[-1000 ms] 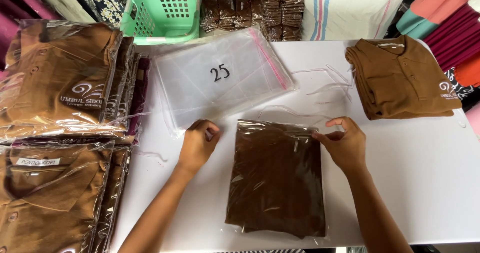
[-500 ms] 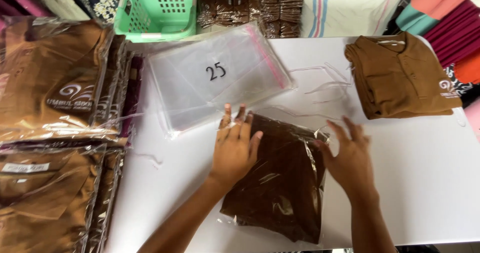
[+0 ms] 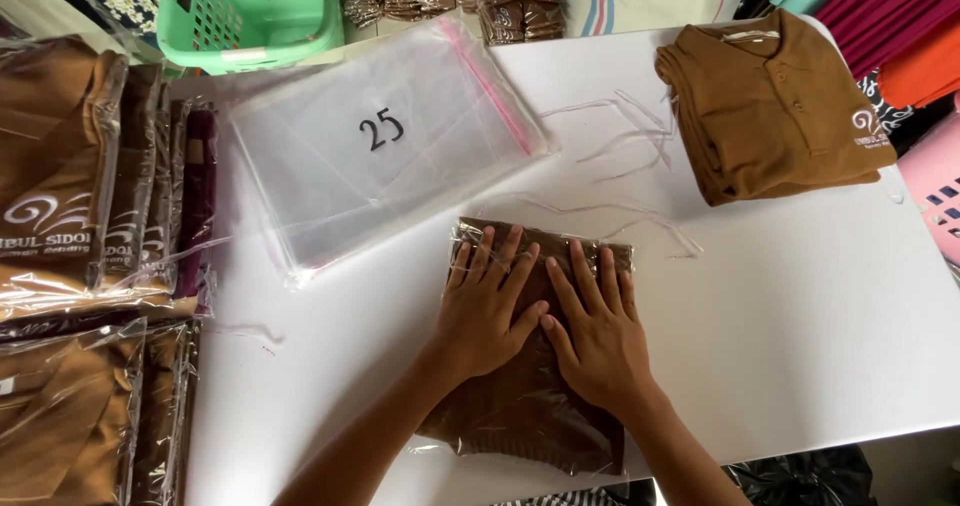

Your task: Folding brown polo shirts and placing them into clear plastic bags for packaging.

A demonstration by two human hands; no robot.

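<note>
bagged brown shirt [image 3: 520,406] lay flat on the white table [image 3: 800,346], near its front edge and directly below me, sealed inside a clear plastic sleeve. my left hand [image 3: 490,311] rested palm down on the upper left part of the package, fingers spread and extended, gripping nothing. my right hand [image 3: 600,331] rested palm down just beside it on the upper right part, also flat and open, its thumb touching the edge of my left hand. both hands pressed on the plastic surface; neither closed around anything.

stack of empty clear bags [image 3: 380,146], with a pink sealing strip along one edge, lay just beyond the package, towards the left and tilted on the table. thin peeled adhesive strips [image 3: 620,136] lay scattered between that stack and a folded brown polo shirt [image 3: 780,106], unbagged, at the far right of the table, well apart from my hands. piles of already bagged brown shirts [image 3: 70,226] stood at the left edge. a green plastic basket [image 3: 250,11] sat beyond the far left corner.
</note>
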